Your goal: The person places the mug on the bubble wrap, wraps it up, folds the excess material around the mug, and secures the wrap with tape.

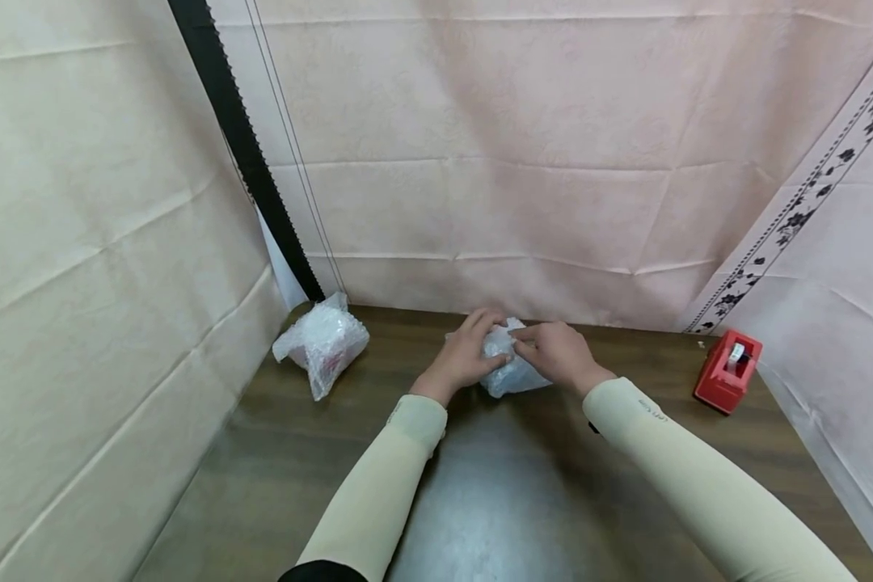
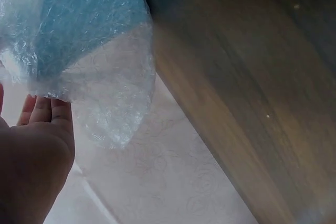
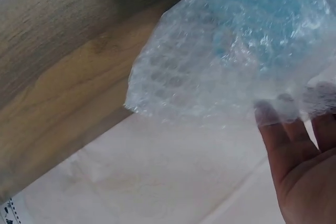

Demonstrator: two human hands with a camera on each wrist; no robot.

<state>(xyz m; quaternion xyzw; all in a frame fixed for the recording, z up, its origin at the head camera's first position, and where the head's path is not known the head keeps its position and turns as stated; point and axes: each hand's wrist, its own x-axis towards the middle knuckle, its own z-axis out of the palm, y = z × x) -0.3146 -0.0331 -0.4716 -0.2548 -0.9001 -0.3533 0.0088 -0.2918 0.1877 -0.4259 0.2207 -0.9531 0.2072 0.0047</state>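
- One bubble-wrapped bundle (image 1: 515, 377) sits on the wooden table (image 1: 495, 501), close to the back cloth (image 1: 538, 202), between the person's hands.
- The left hand (image 1: 466, 356) grips its left side, fingers bent over the wrap.
- The right hand (image 1: 562, 354) pinches the film opposite, fingertips showing blurry through it.
- Something blue (image 2: 89, 14) glows through the plastic.
- Away to the left rests a second wrapped bundle (image 1: 326, 338).
- Over on the right stands a red tape dispenser (image 1: 726, 372).
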